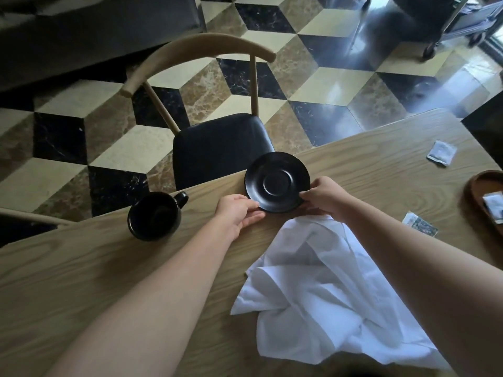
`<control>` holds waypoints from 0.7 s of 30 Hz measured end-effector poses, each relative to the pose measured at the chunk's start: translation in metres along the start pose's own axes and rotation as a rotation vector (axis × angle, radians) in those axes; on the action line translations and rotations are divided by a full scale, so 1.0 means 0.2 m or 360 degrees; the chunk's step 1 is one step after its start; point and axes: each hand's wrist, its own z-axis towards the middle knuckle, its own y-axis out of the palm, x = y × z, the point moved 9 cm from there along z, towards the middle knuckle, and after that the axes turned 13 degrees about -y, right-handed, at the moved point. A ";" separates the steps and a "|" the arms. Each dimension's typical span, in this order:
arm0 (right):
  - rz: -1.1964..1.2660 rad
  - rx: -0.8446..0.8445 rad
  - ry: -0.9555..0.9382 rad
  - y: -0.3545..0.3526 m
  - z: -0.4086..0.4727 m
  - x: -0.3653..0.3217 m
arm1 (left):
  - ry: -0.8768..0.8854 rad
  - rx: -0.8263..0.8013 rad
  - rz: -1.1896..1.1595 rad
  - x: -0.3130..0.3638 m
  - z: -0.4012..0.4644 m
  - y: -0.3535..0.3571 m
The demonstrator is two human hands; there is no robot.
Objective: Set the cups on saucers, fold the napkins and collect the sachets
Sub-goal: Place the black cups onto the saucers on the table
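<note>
Fingers (251,206) of the left hand (236,210) pinch the near-left rim of the black saucer (277,182), thumb on top, other fingers stretched flat under or beside the edge. Right hand (324,195) grips the near-right rim, fingers curled round it. Saucer is round, matte black, with a shallow raised ring in its centre; it sits at the far edge of the table (109,268), part of it hanging past the edge. Cannot tell whether it is lifted or resting.

Black cup (155,216) stands upright to the left of the saucer, well apart from it: glossy, round, stubby loop handle pointing to the far right, inside dark. It stands directly on the wood.

White cloth napkin (318,289) lies crumpled and unfolded on the table below the saucer, soft creases, its far corner just under the right wrist.

Sachets: one pale, flat, rectangular sachet (441,153) lies far right on the table; a second printed sachet (420,223) lies near the right forearm. An oval brown wooden tray (476,191) at the right edge holds another small sachet (494,204).

Table is light wood with strong grain swirls. Beyond it stands a chair (217,148) with a black padded seat and curved pale wooden backrest, on a polished marble floor (326,85) of cream, brown and black rhombus tiles.
</note>
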 end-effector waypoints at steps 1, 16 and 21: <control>0.0025 0.0013 0.0006 0.00 0.00 0.01 | 0.0003 0.0005 0.0002 0.00 0.00 0.00; 0.0214 0.0612 -0.0502 -0.21 -0.61 -0.07 | 0.0663 0.0498 0.0481 -0.13 -0.58 -0.04; 0.0571 0.0933 -0.0343 -0.34 -1.31 0.37 | 0.0657 -0.0127 0.0661 -0.70 -0.94 0.47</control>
